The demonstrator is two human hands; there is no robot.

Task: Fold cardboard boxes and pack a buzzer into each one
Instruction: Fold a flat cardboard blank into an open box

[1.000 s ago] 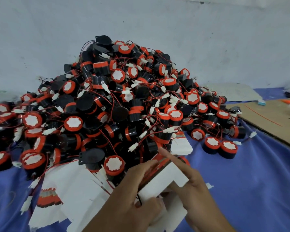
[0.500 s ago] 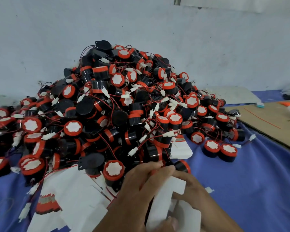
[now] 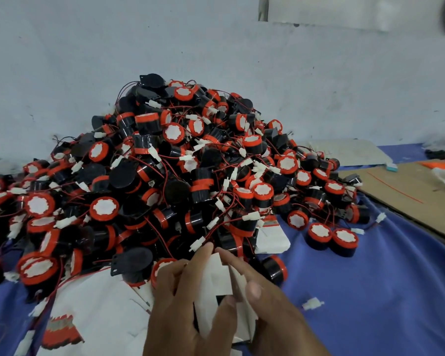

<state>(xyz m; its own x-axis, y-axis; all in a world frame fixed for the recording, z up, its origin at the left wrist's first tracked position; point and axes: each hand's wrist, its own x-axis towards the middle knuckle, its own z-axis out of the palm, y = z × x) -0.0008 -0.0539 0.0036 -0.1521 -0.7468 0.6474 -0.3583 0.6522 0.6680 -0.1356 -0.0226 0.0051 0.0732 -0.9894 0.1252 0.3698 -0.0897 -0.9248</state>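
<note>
A big heap of black buzzers (image 3: 170,176) with orange rims, red wires and white plugs fills the middle of the blue cloth. At the bottom centre both my hands hold a small white cardboard box (image 3: 217,286), half folded, with a dark opening near its middle. My left hand (image 3: 185,304) grips its left side, fingers stretched along the flap. My right hand (image 3: 262,301) grips the right side, thumb on the front panel. A stack of flat white box blanks (image 3: 95,314) with orange print lies to the left of my hands.
A flat white box (image 3: 272,235) lies at the heap's right foot. Two loose buzzers (image 3: 332,237) stand on the blue cloth (image 3: 383,291) to the right. A brown cardboard sheet (image 3: 416,194) covers the far right. A pale wall stands behind the heap.
The box has turned from lying flat and wide to standing narrow between my hands. Both hands have closed in around it and the flaps have come together.
</note>
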